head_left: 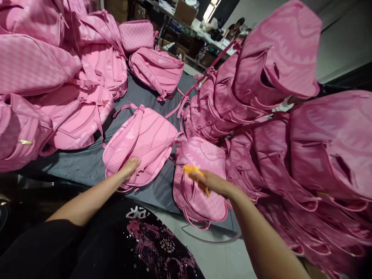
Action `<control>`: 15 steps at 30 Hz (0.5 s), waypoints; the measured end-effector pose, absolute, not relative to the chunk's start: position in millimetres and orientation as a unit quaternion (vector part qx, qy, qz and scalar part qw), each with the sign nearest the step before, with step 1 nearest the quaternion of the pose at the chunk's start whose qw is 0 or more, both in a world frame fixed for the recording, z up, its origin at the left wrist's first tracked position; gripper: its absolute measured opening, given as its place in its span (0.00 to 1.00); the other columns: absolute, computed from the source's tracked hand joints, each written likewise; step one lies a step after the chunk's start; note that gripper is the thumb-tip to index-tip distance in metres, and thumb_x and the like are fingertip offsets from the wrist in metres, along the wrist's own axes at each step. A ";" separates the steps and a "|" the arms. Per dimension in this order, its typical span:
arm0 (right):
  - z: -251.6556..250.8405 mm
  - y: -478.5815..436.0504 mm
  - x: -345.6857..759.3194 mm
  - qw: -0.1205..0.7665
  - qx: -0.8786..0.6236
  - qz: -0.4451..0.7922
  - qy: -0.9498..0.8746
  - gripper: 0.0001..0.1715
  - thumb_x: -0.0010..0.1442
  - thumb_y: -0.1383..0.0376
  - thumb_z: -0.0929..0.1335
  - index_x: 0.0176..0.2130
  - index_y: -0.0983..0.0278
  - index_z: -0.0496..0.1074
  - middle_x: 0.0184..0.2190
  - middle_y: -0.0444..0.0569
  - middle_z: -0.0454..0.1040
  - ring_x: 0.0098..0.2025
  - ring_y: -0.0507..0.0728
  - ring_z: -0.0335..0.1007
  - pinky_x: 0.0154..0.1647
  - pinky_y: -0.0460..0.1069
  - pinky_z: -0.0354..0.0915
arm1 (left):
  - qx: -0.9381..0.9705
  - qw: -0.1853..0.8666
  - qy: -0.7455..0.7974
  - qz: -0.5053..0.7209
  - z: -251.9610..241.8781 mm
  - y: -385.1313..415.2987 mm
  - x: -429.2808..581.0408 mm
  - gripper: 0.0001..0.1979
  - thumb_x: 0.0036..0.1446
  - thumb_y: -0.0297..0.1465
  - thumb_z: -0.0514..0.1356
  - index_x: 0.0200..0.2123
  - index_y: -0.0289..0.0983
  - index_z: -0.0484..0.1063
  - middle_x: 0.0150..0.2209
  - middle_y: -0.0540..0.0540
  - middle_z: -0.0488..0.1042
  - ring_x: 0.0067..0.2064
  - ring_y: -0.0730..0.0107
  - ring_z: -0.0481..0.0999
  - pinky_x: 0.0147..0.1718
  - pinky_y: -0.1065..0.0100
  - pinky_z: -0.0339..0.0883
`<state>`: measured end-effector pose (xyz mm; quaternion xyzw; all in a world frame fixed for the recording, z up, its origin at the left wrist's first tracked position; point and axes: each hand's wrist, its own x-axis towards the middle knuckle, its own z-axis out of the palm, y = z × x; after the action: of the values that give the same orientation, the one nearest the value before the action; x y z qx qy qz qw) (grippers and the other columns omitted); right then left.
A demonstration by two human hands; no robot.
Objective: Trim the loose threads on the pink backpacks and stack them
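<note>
My left hand rests on the lower edge of a pink backpack that lies back-side up on the grey cloth, straps showing; its fingers are curled against the bag. My right hand is closed on a small yellow object, too blurred to name, and hovers over a second pink backpack lying at the table's front edge, partly hanging over it.
Pink backpacks are heaped at the left and stacked in a long overlapping row at the right. More lie at the back. The grey cloth covers the table. Shelves and boxes stand behind.
</note>
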<state>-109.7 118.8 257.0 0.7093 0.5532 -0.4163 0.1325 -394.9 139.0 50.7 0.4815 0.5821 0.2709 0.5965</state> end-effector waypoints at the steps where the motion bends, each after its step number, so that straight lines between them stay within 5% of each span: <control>1: 254.4 115.0 -106.5 0.108 0.762 -0.341 0.541 0.29 0.70 0.50 0.56 0.47 0.71 0.69 0.19 0.44 0.68 0.20 0.52 0.66 0.23 0.45 0.60 | 0.438 0.626 0.588 0.266 52.1 138.0 -395.2 0.23 0.68 0.39 0.43 0.54 0.34 0.69 0.38 0.38 0.79 0.38 0.59 0.80 0.33 0.63 0.72; 3: 251.1 110.0 -106.0 0.091 0.800 -0.270 0.528 0.30 0.70 0.50 0.55 0.51 0.71 0.67 0.20 0.45 0.70 0.20 0.53 0.67 0.24 0.45 0.61 | 0.462 0.596 0.607 0.251 58.0 129.1 -388.5 0.23 0.68 0.38 0.42 0.57 0.36 0.67 0.41 0.37 0.78 0.40 0.60 0.79 0.33 0.63 0.71; 7: 249.8 104.3 -117.2 0.149 0.656 -0.419 0.610 0.30 0.68 0.46 0.58 0.51 0.66 0.70 0.26 0.48 0.76 0.25 0.55 0.72 0.30 0.47 0.64 | 0.694 0.309 0.627 0.172 71.0 101.7 -356.1 0.26 0.63 0.31 0.54 0.64 0.47 0.63 0.65 0.37 0.59 0.59 0.48 0.66 0.51 0.52 0.66; 9: 247.3 103.8 -119.9 0.159 0.711 -0.304 0.613 0.31 0.69 0.47 0.57 0.52 0.67 0.69 0.32 0.53 0.78 0.31 0.57 0.75 0.34 0.48 0.64 | 0.737 0.225 0.630 0.095 73.0 95.7 -341.4 0.28 0.62 0.33 0.56 0.65 0.46 0.61 0.68 0.35 0.52 0.60 0.42 0.61 0.52 0.47 0.63; 11: 241.8 101.9 -119.1 0.170 0.768 -0.176 0.592 0.32 0.70 0.48 0.55 0.53 0.69 0.68 0.39 0.60 0.78 0.39 0.60 0.76 0.38 0.50 0.64 | 0.748 0.201 0.631 0.046 72.4 96.9 -332.7 0.29 0.62 0.36 0.57 0.66 0.43 0.59 0.68 0.31 0.51 0.60 0.41 0.61 0.52 0.47 0.63; 15: 228.2 82.6 -117.5 0.186 0.751 -0.199 0.601 0.34 0.69 0.45 0.53 0.53 0.66 0.69 0.44 0.61 0.78 0.46 0.64 0.75 0.42 0.51 0.64 | 0.757 0.232 0.610 0.035 75.1 104.9 -335.1 0.31 0.61 0.39 0.58 0.66 0.40 0.60 0.67 0.30 0.52 0.61 0.39 0.59 0.53 0.45 0.61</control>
<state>-117.5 82.6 228.2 0.7510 0.6014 -0.1994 0.1859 -335.1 104.9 75.1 0.7570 0.6099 0.0345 0.2320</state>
